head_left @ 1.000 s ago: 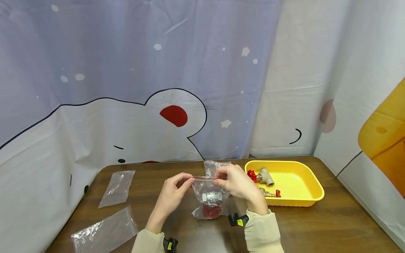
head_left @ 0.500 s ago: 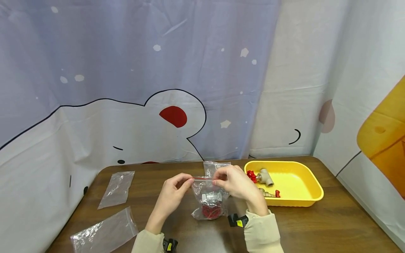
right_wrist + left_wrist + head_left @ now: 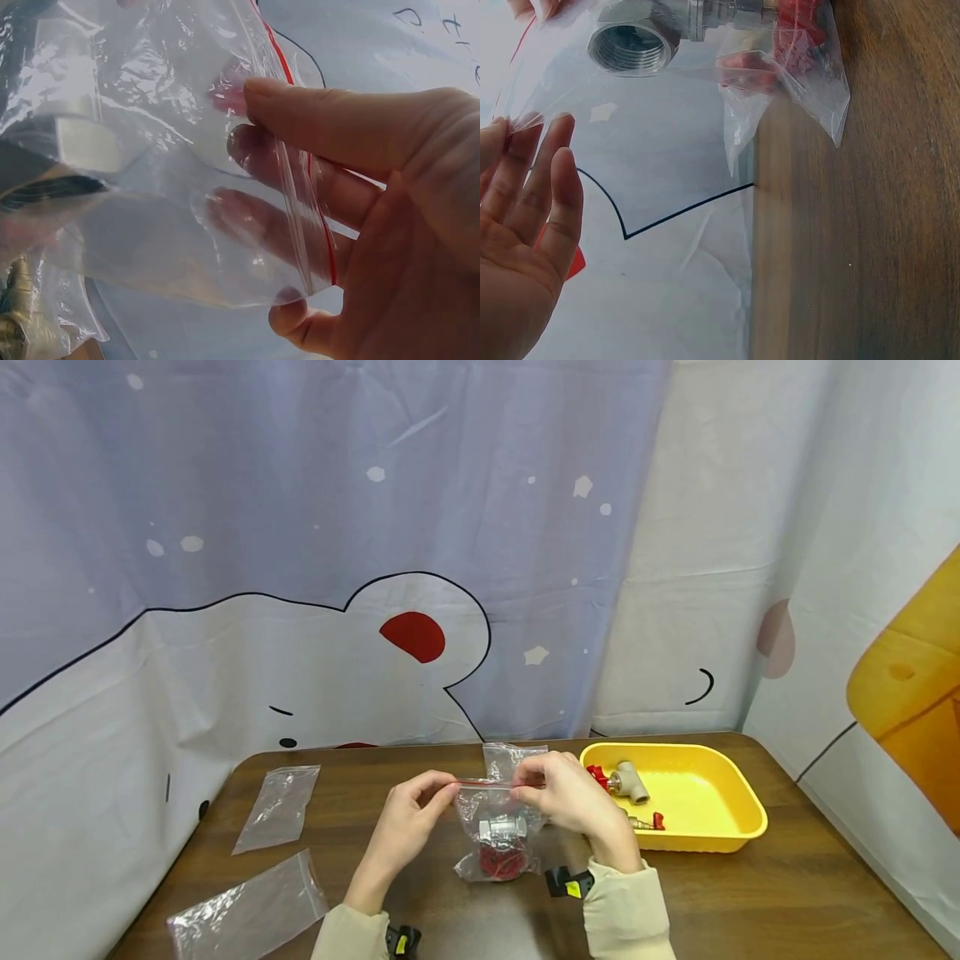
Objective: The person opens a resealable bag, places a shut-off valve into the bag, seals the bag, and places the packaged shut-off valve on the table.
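Observation:
A clear zip bag (image 3: 471, 814) with a red line along its top hangs upright between the hands in the head view. Inside it is a metal valve (image 3: 501, 832) with a red handwheel; its threaded opening shows in the left wrist view. My left hand (image 3: 405, 827) pinches the bag's top left corner between thumb and fingers. Near the right end of the zip strip (image 3: 296, 202), my right hand (image 3: 566, 797) pinches the bag, thumb in front and fingers behind.
Another clear bag (image 3: 510, 755) lies behind the hands; the right wrist view shows a bagged brass fitting (image 3: 19, 300). Two flat clear bags (image 3: 277, 810) lie at left. A yellow tray (image 3: 701, 842) at right holds a grey valve (image 3: 630, 782) and a brass valve with a red handle (image 3: 658, 821).
My right hand has slid slightly to the right along the bag's zip strip. The left hand and the bagged valve stay in nearly the same place.

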`<control>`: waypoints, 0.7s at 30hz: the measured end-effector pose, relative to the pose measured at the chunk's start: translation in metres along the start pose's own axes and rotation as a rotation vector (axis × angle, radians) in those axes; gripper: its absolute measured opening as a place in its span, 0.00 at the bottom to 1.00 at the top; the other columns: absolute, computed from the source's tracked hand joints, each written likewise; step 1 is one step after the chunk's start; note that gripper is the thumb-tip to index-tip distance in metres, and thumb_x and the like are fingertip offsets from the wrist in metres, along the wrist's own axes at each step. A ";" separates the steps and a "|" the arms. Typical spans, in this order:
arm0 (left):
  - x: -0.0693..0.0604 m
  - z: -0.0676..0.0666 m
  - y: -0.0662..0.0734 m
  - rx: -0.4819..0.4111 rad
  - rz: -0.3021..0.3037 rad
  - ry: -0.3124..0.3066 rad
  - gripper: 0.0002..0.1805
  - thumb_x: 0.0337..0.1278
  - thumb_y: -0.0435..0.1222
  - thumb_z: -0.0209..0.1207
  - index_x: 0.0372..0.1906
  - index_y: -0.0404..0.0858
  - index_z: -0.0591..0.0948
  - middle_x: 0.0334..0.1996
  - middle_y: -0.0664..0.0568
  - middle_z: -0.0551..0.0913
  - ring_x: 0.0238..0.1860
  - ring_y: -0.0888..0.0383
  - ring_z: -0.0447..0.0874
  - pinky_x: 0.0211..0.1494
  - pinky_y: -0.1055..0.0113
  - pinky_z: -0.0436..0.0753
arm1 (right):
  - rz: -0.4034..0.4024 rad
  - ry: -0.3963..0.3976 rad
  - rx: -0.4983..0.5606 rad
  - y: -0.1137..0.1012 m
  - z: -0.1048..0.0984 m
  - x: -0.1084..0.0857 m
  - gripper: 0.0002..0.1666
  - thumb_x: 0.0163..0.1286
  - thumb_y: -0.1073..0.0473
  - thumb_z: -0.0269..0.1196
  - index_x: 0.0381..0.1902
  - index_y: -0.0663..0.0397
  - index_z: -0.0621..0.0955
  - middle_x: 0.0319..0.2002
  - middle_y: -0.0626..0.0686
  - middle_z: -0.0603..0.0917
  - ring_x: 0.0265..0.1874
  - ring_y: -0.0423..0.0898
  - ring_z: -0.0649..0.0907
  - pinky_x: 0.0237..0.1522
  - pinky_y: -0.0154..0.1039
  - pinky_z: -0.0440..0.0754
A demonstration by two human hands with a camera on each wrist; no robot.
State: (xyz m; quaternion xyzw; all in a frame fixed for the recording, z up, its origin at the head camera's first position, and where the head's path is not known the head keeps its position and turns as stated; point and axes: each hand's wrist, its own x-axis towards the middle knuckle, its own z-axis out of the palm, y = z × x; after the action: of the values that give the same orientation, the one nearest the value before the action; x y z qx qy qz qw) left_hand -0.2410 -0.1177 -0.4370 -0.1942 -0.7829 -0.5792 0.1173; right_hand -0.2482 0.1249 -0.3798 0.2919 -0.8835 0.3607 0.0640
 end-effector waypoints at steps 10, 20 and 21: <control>0.002 -0.001 0.001 0.012 0.012 0.004 0.07 0.65 0.37 0.62 0.40 0.38 0.85 0.28 0.49 0.82 0.26 0.59 0.78 0.31 0.66 0.80 | 0.007 0.011 -0.005 0.000 0.000 0.002 0.10 0.59 0.67 0.70 0.25 0.47 0.82 0.23 0.40 0.81 0.22 0.37 0.77 0.27 0.35 0.76; 0.000 0.001 0.002 0.007 -0.033 0.014 0.06 0.63 0.34 0.62 0.40 0.36 0.85 0.29 0.49 0.83 0.27 0.60 0.77 0.32 0.64 0.81 | 0.016 -0.014 -0.016 -0.002 0.001 0.002 0.07 0.60 0.64 0.70 0.27 0.47 0.83 0.25 0.38 0.81 0.24 0.37 0.77 0.29 0.35 0.76; 0.000 0.001 0.003 0.009 -0.040 0.018 0.06 0.63 0.34 0.62 0.40 0.35 0.85 0.29 0.49 0.83 0.27 0.61 0.77 0.32 0.63 0.81 | 0.012 -0.013 -0.018 -0.001 0.002 0.002 0.07 0.60 0.63 0.71 0.27 0.46 0.83 0.24 0.38 0.81 0.24 0.37 0.77 0.29 0.35 0.76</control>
State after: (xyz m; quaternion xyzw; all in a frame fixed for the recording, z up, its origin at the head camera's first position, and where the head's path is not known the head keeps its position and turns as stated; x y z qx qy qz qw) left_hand -0.2397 -0.1155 -0.4343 -0.1730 -0.7880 -0.5798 0.1135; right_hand -0.2489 0.1220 -0.3795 0.2881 -0.8889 0.3514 0.0588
